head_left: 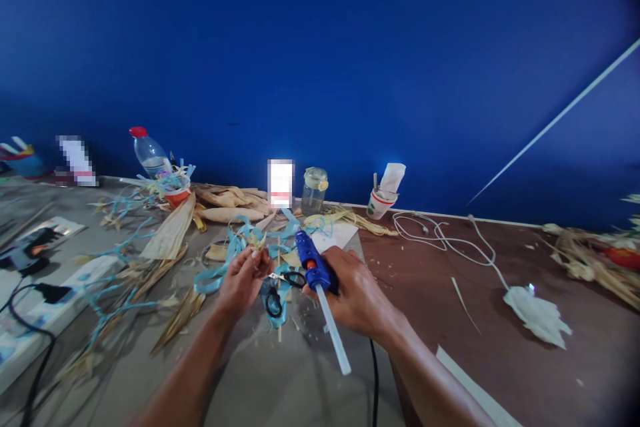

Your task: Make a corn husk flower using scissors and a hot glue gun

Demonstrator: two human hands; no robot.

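Observation:
My right hand (353,287) is wrapped round a blue hot glue gun (311,260), its nozzle pointing away from me. A long clear glue stick (333,333) juts from the gun's rear towards me. In my left hand (246,282), the fingers pinch a small pale corn husk piece (257,242), partly hidden by the fingertips. Between the hands lie black-handled scissors (274,302) on the table. Light blue ribbon (215,279) curls around and behind my left hand. Dried corn husks (230,203) are heaped farther back.
A power strip (60,313) with plugs and cables lies at left, near blue-wrapped stems (115,310). A bottle (149,153), a glass jar (314,190) and a paper cup (381,203) stand along the blue wall. A white cable (440,233) loops at right. The gun's black cord (375,380) trails towards me.

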